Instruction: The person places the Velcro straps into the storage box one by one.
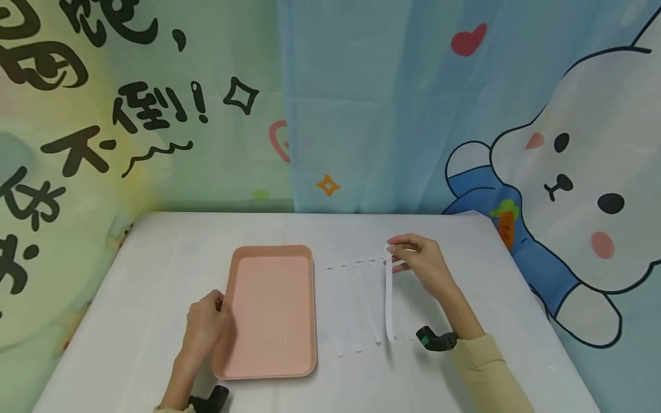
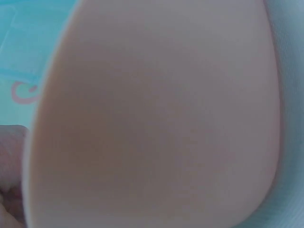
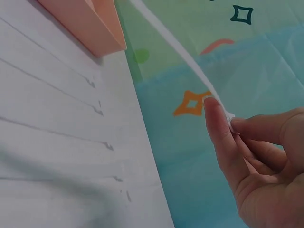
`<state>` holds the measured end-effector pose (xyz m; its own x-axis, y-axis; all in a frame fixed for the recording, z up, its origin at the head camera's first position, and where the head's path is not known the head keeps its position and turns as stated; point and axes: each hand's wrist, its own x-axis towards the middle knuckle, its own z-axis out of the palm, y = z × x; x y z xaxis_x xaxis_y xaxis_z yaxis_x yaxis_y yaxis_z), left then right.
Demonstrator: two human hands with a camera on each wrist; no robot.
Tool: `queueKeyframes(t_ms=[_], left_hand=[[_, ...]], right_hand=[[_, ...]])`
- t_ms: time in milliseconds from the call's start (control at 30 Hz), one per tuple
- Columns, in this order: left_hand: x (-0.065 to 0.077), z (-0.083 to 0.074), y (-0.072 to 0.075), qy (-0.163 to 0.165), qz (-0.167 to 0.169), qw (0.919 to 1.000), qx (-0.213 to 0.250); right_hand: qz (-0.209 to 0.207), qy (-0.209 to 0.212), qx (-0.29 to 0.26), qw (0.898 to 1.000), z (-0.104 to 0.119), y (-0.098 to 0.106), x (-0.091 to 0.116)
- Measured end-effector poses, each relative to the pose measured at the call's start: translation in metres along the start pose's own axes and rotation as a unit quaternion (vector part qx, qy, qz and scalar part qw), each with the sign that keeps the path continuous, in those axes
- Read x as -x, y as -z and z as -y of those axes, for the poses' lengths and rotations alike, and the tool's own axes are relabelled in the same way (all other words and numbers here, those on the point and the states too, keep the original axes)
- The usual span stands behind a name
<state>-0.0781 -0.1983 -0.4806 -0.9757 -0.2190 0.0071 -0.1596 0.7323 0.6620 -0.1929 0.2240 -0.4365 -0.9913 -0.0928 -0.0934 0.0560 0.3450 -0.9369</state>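
Observation:
A shallow pink tray stands left of centre on the white table. My left hand grips its left rim with curled fingers. In the left wrist view the tray fills most of the picture, with part of the left hand at the edge. My right hand pinches the far end of a thin white strip, which hangs toward the near side. Close up, the right hand holds the white strip between thumb and fingertips. The strip's exact kind is unclear.
Several similar pale strips lie side by side between the tray and the right hand, hard to see against the white table. A printed curtain hangs behind the table's far edge. Black devices are worn on both wrists.

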Motion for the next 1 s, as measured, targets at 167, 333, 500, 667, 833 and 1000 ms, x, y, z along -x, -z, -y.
queueKeyframes(t_ms=[167,333,500,667,833,1000], left_hand=[[0.003,0.003,0.0,0.016,0.003,0.9999,-0.003],[0.005,0.006,0.0,0.015,0.007,0.9999,-0.002],[0.005,0.006,0.001,0.013,0.01,0.9999,-0.002],[0.004,0.005,0.001,0.013,0.016,0.9998,-0.003],[0.0,0.001,-0.003,0.002,0.008,1.0,-0.001],[-0.003,0.0,-0.005,0.004,0.006,1.0,0.004]], right_hand=[[0.015,0.003,0.002,1.0,0.005,-0.016,0.0],[0.025,0.006,-0.013,1.0,0.006,-0.03,0.0],[0.036,0.012,-0.031,0.999,0.009,-0.044,-0.001],[0.044,0.011,-0.052,0.998,0.016,-0.059,-0.004],[0.051,0.016,-0.074,0.996,0.024,-0.073,-0.008],[0.062,0.018,-0.098,0.993,0.03,-0.089,-0.013]])
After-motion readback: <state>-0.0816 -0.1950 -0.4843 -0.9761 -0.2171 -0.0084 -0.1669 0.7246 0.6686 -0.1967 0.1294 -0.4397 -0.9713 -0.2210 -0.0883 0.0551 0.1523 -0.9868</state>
